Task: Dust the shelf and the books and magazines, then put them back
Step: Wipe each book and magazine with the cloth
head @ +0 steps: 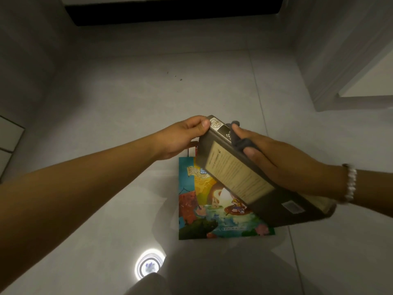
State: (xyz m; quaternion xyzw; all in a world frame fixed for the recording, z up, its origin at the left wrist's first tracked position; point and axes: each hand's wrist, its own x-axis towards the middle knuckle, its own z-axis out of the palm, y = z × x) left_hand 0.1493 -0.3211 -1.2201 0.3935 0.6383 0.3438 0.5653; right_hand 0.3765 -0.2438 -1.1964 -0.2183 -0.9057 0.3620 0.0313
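A thick dark book (240,173) with a pale text panel on its cover is held tilted above the floor. My left hand (182,137) pinches its far top corner. My right hand (282,158) grips a dark grey cloth (241,141) and presses it against the book's spine edge. Under the book a colourful illustrated magazine (204,211) lies flat on the floor, partly hidden by the book. A red edge of another item (192,148) peeks out beyond it, below my left hand.
Grey tiled floor (131,103) all around. A dark gap under white furniture (174,15) runs along the top. A white panel (370,81) stands at the right, drawer fronts (8,141) at the left edge. A ceiling light's reflection (148,264) glares near the bottom.
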